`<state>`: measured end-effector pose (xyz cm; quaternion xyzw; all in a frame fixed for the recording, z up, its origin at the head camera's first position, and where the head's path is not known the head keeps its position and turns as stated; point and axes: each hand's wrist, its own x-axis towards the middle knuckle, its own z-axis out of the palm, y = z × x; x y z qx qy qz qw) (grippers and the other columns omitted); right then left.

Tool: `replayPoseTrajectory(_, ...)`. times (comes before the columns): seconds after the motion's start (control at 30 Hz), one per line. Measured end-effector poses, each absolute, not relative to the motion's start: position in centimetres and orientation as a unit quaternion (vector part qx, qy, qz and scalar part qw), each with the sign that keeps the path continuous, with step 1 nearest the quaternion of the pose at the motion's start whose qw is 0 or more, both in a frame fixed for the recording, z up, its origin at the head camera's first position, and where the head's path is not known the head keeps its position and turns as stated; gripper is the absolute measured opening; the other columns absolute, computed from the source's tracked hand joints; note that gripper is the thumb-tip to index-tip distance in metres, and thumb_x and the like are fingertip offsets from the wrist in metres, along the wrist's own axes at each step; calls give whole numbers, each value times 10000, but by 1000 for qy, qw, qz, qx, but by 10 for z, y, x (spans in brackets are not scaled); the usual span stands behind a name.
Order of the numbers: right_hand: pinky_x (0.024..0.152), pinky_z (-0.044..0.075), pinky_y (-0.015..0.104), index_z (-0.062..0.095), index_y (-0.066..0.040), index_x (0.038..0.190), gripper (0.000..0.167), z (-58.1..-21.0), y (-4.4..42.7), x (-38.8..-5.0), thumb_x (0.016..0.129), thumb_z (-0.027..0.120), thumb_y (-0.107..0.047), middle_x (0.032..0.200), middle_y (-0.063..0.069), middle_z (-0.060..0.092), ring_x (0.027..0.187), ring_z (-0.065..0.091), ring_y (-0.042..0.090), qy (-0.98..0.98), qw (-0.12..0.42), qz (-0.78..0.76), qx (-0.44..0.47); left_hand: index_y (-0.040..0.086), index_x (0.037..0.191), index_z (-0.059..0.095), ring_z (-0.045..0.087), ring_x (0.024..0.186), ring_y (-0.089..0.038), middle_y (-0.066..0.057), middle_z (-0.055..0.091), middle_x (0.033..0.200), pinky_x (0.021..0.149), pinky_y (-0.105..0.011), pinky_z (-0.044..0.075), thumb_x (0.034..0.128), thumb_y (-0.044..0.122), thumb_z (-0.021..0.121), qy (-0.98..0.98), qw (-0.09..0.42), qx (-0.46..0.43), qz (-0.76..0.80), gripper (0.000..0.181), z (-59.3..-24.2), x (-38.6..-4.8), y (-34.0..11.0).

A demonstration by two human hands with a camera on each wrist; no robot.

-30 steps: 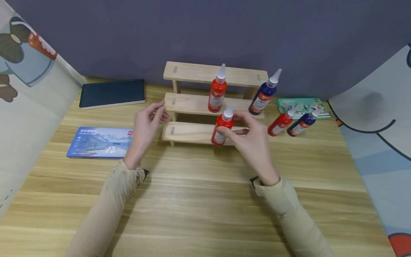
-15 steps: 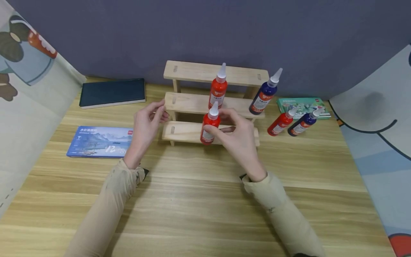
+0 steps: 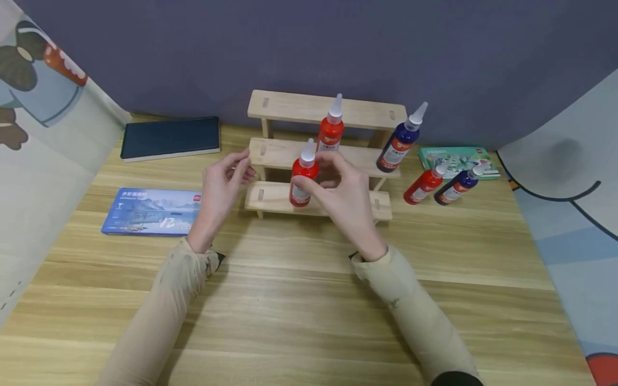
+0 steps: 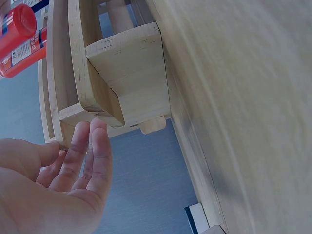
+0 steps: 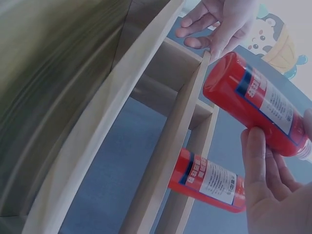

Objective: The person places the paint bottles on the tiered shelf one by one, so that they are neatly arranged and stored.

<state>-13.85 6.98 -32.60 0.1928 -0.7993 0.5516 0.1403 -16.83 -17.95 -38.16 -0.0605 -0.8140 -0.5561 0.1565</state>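
My right hand (image 3: 345, 195) grips a red paint bottle (image 3: 300, 197) with a white pointed cap, between thumb and fingers. The bottle is in the air in front of the three-step wooden rack (image 3: 270, 198); in the right wrist view this held bottle (image 5: 263, 105) shows its base free of the boards. My left hand (image 3: 222, 185) pinches the left end of the rack's middle board with thumb and forefinger, its other fingers loosely bent, as the left wrist view of the hand (image 4: 63, 180) shows. Another red bottle (image 3: 330, 131), partly hidden, and a dark blue bottle (image 3: 398, 147) stand on the middle board.
On the table right of the rack stand a red bottle (image 3: 423, 186) and a dark blue bottle (image 3: 456, 187), before a green box (image 3: 458, 157). A blue box (image 3: 149, 212) and a dark flat tablet-like slab (image 3: 171, 136) lie at left. A grey-blue wall rises behind.
My right hand has carried the red bottle leftward along the front of the rack and slightly up. The left hand has stayed at the rack's left end.
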Motion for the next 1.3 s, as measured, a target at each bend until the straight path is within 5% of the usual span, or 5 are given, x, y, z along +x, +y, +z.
replayPoseTrajectory(0.37, 745, 684, 285, 727, -9, 1232, 412, -325, 52, -153, 902, 910, -174, 1084, 83, 766, 937, 729, 150, -785, 157, 560, 213, -62, 1355, 689, 729, 821, -335, -259, 745, 966, 749, -238, 672, 1116, 53, 579, -815, 158, -61, -555, 288, -382, -169, -179)
replayPoseTrajectory(0.7, 722, 679, 273, 735, 8, 1193, 417, -319, 39, -164, 879, 932, -184, 1043, 100, 774, 906, 730, 154, -787, 182, 546, 223, -60, 1362, 688, 723, 813, -257, -265, 740, 969, 769, -243, 676, 1117, 61, 580, -813, 151, -53, -560, 294, -381, -169, -178)
replayPoseTrajectory(1.3, 728, 664, 257, 750, -25, 1215, 474, -315, 17, -186, 883, 930, -311, 1064, 82, 788, 919, 729, 152, -812, 217, 502, 205, -80, 1337, 695, 730, 819, -317, -263, 742, 960, 731, -249, 675, 1105, 26, 586, -812, 160, -58, -559, 277, -383, -171, -180)
